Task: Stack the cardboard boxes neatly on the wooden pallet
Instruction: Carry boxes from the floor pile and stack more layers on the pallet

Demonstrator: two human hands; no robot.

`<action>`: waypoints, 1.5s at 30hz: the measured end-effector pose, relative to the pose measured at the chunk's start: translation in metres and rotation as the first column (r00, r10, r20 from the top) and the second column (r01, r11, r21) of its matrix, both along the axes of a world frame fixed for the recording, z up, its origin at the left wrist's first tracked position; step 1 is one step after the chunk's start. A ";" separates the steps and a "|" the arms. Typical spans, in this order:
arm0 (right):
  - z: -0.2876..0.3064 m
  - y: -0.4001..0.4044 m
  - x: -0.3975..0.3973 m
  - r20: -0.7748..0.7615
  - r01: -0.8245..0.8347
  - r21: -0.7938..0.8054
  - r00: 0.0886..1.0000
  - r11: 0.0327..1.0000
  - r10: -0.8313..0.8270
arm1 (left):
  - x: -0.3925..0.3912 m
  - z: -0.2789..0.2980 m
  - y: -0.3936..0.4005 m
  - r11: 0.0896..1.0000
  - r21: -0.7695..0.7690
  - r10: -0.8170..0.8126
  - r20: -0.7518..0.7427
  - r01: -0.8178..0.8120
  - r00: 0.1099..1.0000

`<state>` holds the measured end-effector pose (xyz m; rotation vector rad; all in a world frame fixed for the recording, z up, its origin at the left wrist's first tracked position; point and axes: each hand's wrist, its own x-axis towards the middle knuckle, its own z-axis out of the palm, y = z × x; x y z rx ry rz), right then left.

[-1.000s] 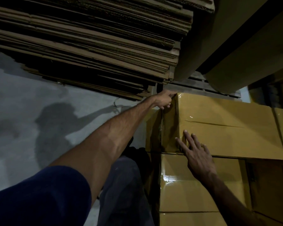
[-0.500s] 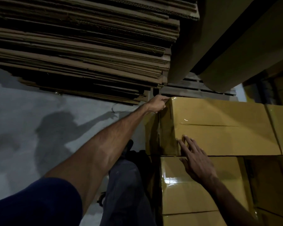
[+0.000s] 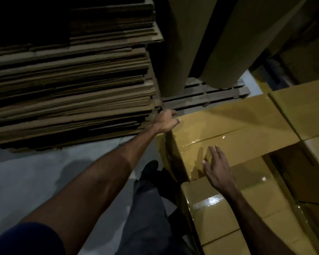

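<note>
A taped yellow cardboard box (image 3: pixel 234 133) lies on top of the stack, at its left end. My left hand (image 3: pixel 165 121) grips the box's far left corner, fingers curled over the edge. My right hand (image 3: pixel 217 168) lies with straight fingers near the box's front edge. A lower box (image 3: pixel 228 208) sits just below, in front of me, and another yellow box (image 3: pixel 302 109) stands to the right. The pallet under this stack is hidden.
A tall pile of flat cardboard sheets (image 3: pixel 72 92) fills the left. Large brown paper rolls (image 3: pixel 228 43) stand on a wooden pallet (image 3: pixel 206 96) behind the boxes. My leg and dark shoe (image 3: pixel 149 168) stand on the grey floor (image 3: pixel 35 181) beside the stack.
The view has tipped down and swung, so the box top now shows more. My left hand has stayed on the corner. My right hand has stayed near the box's front edge.
</note>
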<state>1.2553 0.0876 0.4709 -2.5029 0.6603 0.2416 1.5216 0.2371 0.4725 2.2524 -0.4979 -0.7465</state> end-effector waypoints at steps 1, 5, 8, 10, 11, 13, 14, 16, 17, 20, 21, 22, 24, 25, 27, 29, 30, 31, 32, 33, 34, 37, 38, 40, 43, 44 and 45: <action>-0.002 -0.008 0.003 0.003 0.052 -0.001 0.999 0.999 -0.052 | 0.006 0.001 -0.015 0.998 0.023 -0.058 0.024 0.058 0.998; -0.008 -0.049 0.017 0.008 0.295 -0.002 0.955 0.956 -0.295 | 0.031 0.003 -0.089 0.958 0.081 -0.282 0.062 0.276 0.958; -0.007 -0.081 0.027 0.027 0.502 0.027 0.864 0.865 -0.502 | 0.045 0.000 -0.156 0.915 0.098 -0.396 0.042 0.390 0.917; -0.006 -0.103 0.037 0.047 0.666 0.042 0.744 0.745 -0.667 | 0.051 0.001 -0.201 0.875 0.111 -0.479 0.058 0.471 0.876; -0.006 -0.113 0.042 0.043 0.747 0.064 0.660 0.661 -0.750 | 0.054 0.002 -0.222 0.852 0.114 -0.520 0.064 0.511 0.852; -0.008 -0.131 0.053 0.026 0.871 0.121 0.477 0.477 -0.878 | 0.060 -0.002 -0.261 0.811 0.099 -0.584 0.071 0.577 0.809; -0.008 -0.139 0.058 0.022 0.906 0.144 0.399 0.397 -0.917 | 0.063 -0.004 -0.279 0.793 0.084 -0.609 0.072 0.604 0.790; -0.013 -0.154 0.064 0.040 0.947 0.177 0.266 0.269 -0.963 | 0.066 -0.009 -0.311 0.762 0.057 -0.648 0.058 0.645 0.759; -0.015 -0.160 0.067 0.050 0.959 0.190 0.207 0.213 -0.977 | 0.067 -0.013 -0.325 0.748 0.036 -0.664 0.039 0.663 0.747; -0.022 -0.174 0.067 0.048 0.970 0.231 0.064 0.073 -0.997 | 0.062 -0.023 -0.357 0.711 -0.050 -0.702 0.007 0.701 0.712; -0.024 -0.176 0.066 0.040 0.968 0.246 0.040 0.049 -0.998 | 0.060 -0.024 -0.363 0.707 -0.076 -0.705 0.013 0.703 0.709; -0.027 -0.178 0.065 0.029 0.963 0.266 0.021 0.028 -0.999 | 0.058 -0.026 -0.368 0.703 -0.098 -0.706 0.022 0.704 0.708; -0.034 -0.179 0.061 0.018 0.952 0.307 -0.007 -0.001 -1.000 | 0.055 -0.028 -0.375 0.697 -0.127 -0.708 0.033 0.706 0.705; -0.037 -0.179 0.059 0.022 0.947 0.322 -0.012 -0.005 -1.000 | 0.054 -0.029 -0.378 0.699 -0.137 -0.706 0.026 0.702 0.708; -0.040 -0.178 0.059 0.031 0.939 0.344 -0.013 -0.002 -0.999 | 0.052 -0.033 -0.382 0.702 -0.149 -0.701 0.027 0.696 0.713; -0.039 -0.177 0.059 0.052 0.935 0.354 -0.012 0.007 -0.999 | 0.051 -0.036 -0.385 0.711 -0.160 -0.688 0.040 0.684 0.724; -0.039 -0.177 0.059 0.070 0.934 0.356 -0.010 0.016 -0.997 | 0.051 -0.037 -0.386 0.718 -0.170 -0.679 0.038 0.675 0.733; -0.039 -0.176 0.059 0.086 0.933 0.359 -0.010 0.021 -0.996 | 0.050 -0.038 -0.387 0.727 -0.179 -0.669 0.032 0.663 0.743; -0.039 -0.175 0.059 0.097 0.931 0.363 -0.011 0.025 -0.995 | 0.051 -0.039 -0.387 0.733 -0.188 -0.661 0.028 0.653 0.750; -0.038 -0.175 0.060 0.104 0.930 0.367 -0.012 0.027 -0.995 | 0.050 -0.041 -0.387 0.737 -0.194 -0.655 0.026 0.647 0.755; -0.038 -0.176 0.060 0.109 0.929 0.369 -0.012 0.029 -0.994 | 0.050 -0.041 -0.386 0.739 -0.198 -0.653 0.024 0.644 0.757; -0.038 -0.181 0.061 0.110 0.927 0.374 -0.029 0.014 -0.994 | 0.050 -0.044 -0.387 0.751 -0.211 -0.639 0.007 0.626 0.769; -0.038 -0.182 0.062 0.112 0.925 0.379 -0.040 0.006 -0.993 | 0.050 -0.044 -0.387 0.754 -0.216 -0.635 0.000 0.620 0.772; -0.038 -0.184 0.064 0.111 0.924 0.383 -0.054 -0.008 -0.992 | 0.051 -0.044 -0.388 0.762 -0.216 -0.627 -0.007 0.611 0.779; -0.041 -0.187 0.064 0.097 0.927 0.374 -0.077 -0.036 -0.992 | 0.051 -0.042 -0.388 0.754 -0.211 -0.641 -0.030 0.622 0.767; -0.041 -0.188 0.064 0.086 0.931 0.363 -0.080 -0.044 -0.993 | 0.051 -0.041 -0.388 0.748 -0.214 -0.649 -0.034 0.629 0.760; -0.042 -0.189 0.065 0.073 0.939 0.342 -0.070 -0.041 -0.995 | 0.052 -0.041 -0.389 0.751 -0.214 -0.647 -0.048 0.625 0.761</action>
